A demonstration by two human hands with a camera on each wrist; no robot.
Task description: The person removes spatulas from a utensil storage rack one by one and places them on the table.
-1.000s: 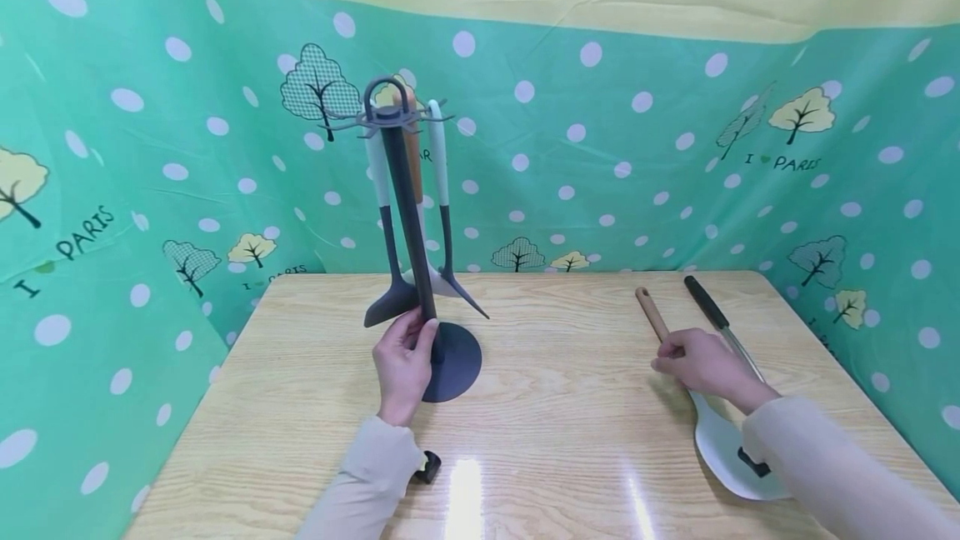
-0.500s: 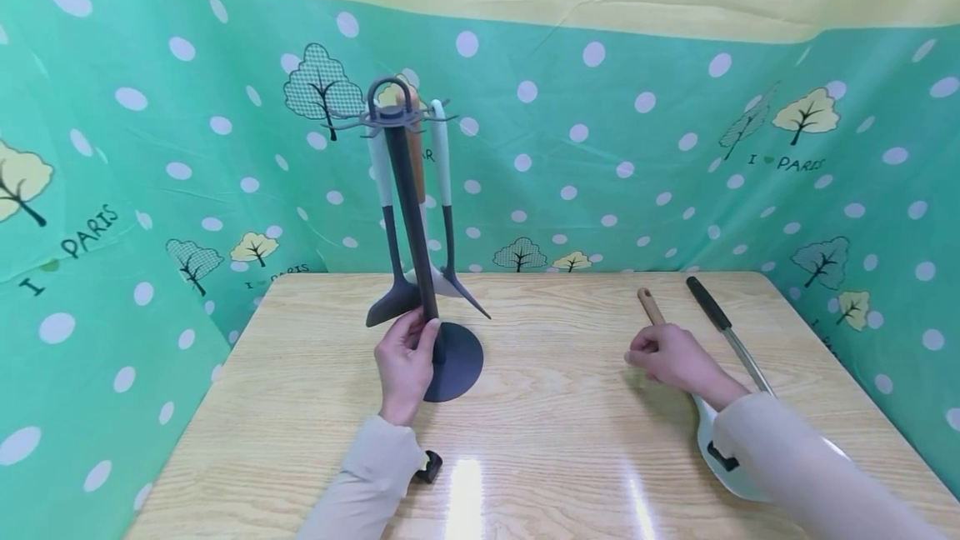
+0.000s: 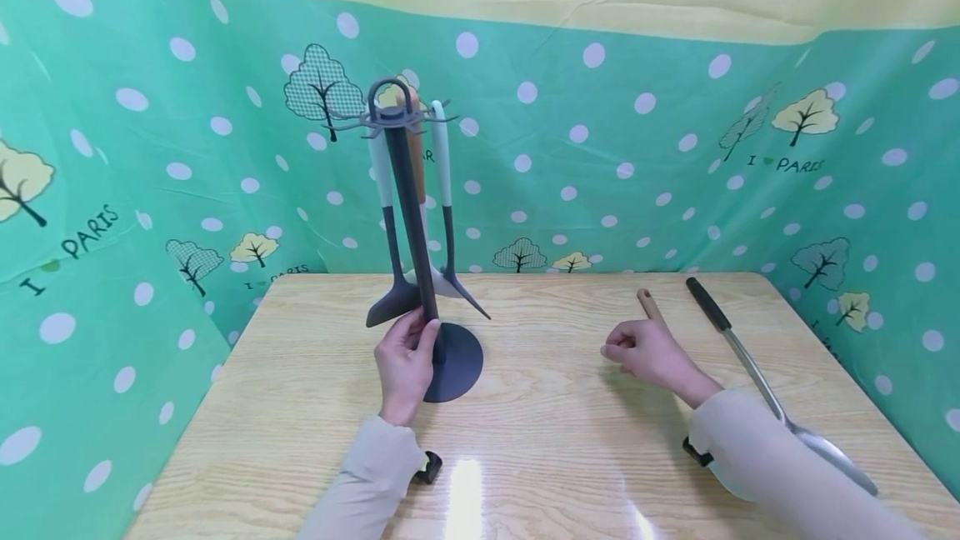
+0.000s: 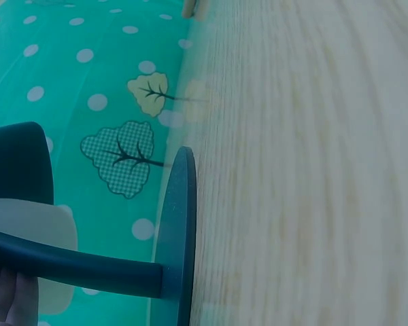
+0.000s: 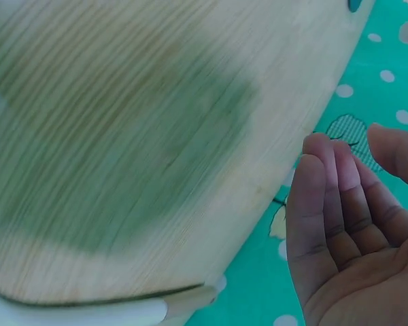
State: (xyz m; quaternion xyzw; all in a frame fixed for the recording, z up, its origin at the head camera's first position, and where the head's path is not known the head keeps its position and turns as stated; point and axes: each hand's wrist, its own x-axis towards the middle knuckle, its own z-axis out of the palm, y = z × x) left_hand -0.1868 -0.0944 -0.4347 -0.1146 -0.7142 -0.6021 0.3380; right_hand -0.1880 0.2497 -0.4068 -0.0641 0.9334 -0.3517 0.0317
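Note:
In the head view, my left hand [image 3: 405, 361] grips the lower pole of a black utensil stand [image 3: 412, 215], just above its round base [image 3: 463, 361]. Its fingers also show at the edge of the left wrist view. Two mint-handled utensils with dark heads [image 3: 395, 304] and a wooden-handled one [image 3: 417, 165] hang from the stand's hooks. My right hand [image 3: 652, 354] hovers over the table with fingers loosely bent, holding nothing. Under it lies a pale utensil with a wooden handle [image 3: 649, 305], its broad head mostly hidden by my sleeve; the right wrist view shows its pale edge.
Further right, a metal utensil with a black grip [image 3: 707, 303] and a broad steel head [image 3: 832, 452] lies on the wooden table [image 3: 540, 407]. A green dotted cloth [image 3: 555, 148] encloses the table at the back and sides.
My right hand has moved left, from over the wooden-handled utensil towards the middle of the table. My left hand and the stand hold their place.

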